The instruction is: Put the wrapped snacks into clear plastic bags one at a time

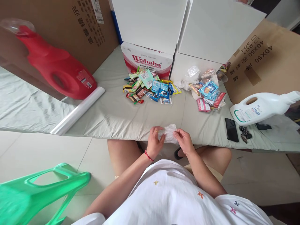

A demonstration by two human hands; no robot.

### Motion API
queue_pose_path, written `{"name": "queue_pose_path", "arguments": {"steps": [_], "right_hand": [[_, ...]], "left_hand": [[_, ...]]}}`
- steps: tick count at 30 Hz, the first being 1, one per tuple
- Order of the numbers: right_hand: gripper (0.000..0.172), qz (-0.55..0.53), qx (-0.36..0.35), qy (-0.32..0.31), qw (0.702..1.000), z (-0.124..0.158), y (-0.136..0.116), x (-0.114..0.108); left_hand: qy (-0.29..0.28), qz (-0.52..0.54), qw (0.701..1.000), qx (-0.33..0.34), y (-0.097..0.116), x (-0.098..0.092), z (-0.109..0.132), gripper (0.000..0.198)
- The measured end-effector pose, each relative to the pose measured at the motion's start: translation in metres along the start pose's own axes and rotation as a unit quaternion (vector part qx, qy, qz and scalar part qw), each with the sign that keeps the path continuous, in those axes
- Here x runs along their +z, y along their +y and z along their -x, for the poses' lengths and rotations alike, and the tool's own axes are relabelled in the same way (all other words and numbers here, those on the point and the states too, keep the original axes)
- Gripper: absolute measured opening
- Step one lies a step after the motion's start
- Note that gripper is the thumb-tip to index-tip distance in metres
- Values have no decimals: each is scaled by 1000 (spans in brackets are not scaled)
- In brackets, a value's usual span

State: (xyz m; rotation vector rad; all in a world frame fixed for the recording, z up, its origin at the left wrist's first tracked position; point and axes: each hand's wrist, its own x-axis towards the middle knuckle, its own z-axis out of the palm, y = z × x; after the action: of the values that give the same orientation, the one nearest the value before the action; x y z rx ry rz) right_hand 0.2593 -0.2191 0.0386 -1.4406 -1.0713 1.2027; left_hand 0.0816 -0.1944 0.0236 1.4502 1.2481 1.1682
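Note:
Between my two hands, at the front edge of the cloth-covered table, is a crumpled clear plastic wrap (170,131). My left hand (156,139), with a red string at the wrist, grips its left side. The fingers of my right hand (184,140) pinch its right side. Beyond them lies a heap of small wrapped snacks (150,87) in mixed colours. To the right of that heap sits a second pile of packets (211,95), with crumpled clear plastic (193,73) behind it. Whether anything is inside the wrap I cannot tell.
A red jug (58,68) and a clear film roll (78,111) lie on the left. At the right are a white bottle (260,107), a black phone (231,129) and keys (245,134). A Wahaha carton (147,61) stands behind. A green stool (47,190) is at lower left.

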Motion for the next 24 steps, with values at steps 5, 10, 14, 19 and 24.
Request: {"name": "queue_pose_path", "arguments": {"steps": [5, 10, 14, 19, 24], "right_hand": [[48, -72, 16, -8, 997, -2, -4, 3], [40, -162, 72, 36, 983, -11, 3, 2], [38, -250, 162, -4, 955, -13, 1, -1], [39, -241, 159, -7, 957, -12, 4, 0], [36, -19, 1, 123, 992, -2, 13, -4]], "left_hand": [[-21, 30, 999, 26, 2, 4, 0, 12], [5, 199, 973, -116, -1, 11, 3, 31], [-3, 389, 888, -246, -2, 14, -4, 50], [-28, 429, 856, -285, 0, 9, -9, 57], [-29, 450, 832, -323, -5, 5, -11, 56]]}}
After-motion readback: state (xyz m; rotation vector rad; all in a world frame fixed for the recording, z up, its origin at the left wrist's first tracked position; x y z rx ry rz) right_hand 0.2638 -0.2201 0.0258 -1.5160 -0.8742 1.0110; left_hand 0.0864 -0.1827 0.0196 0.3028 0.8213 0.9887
